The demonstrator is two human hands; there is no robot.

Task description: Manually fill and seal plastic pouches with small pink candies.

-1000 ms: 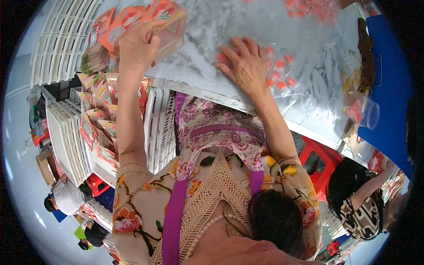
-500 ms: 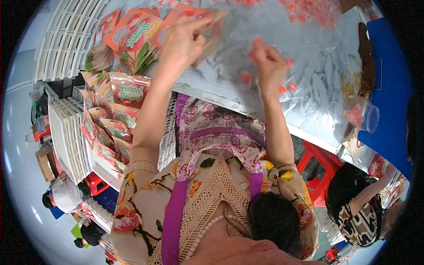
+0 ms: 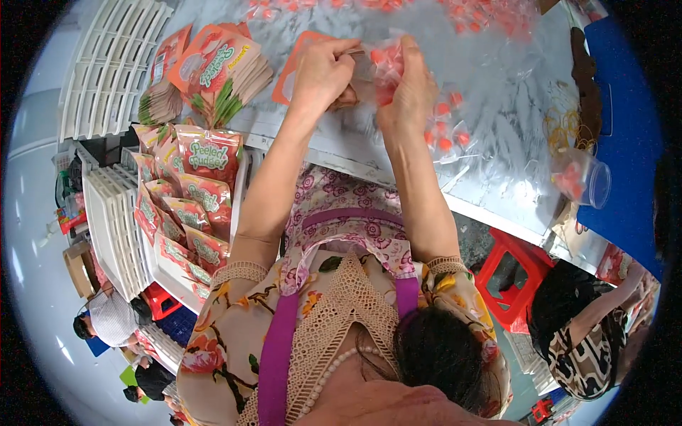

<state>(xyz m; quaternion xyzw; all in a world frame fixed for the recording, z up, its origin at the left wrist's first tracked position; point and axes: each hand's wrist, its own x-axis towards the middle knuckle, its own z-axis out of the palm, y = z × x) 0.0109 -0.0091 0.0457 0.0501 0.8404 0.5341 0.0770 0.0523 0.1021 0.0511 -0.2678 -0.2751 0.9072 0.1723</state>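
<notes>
My left hand [image 3: 323, 77] grips an orange-and-clear pouch [image 3: 290, 65] by its edge, fingers curled. Close beside it, my right hand [image 3: 410, 96] is closed on a clear packet of red candies [image 3: 386, 62], held up against the pouch's mouth. Whether any candy is inside the pouch is hidden by my fingers. On the table just below my right hand lie several clear-wrapped red candies [image 3: 444, 128]. To the left, flat printed pouches [image 3: 213, 64] are fanned out in a stack, with another stack [image 3: 165, 67] behind it.
Filled red pouches [image 3: 206, 153] stand in rows in a white crate at the table's left. A white slatted rack [image 3: 110, 67] leans beyond. More wrapped candies [image 3: 490, 21] lie at the far edge. A clear cup [image 3: 586, 181] and rubber bands [image 3: 565, 131] are at the right, a red stool [image 3: 508, 277] below.
My right hand has moved up and left with a packet of red candies now in it. The pouch in my left hand has shifted right, away from the stack.
</notes>
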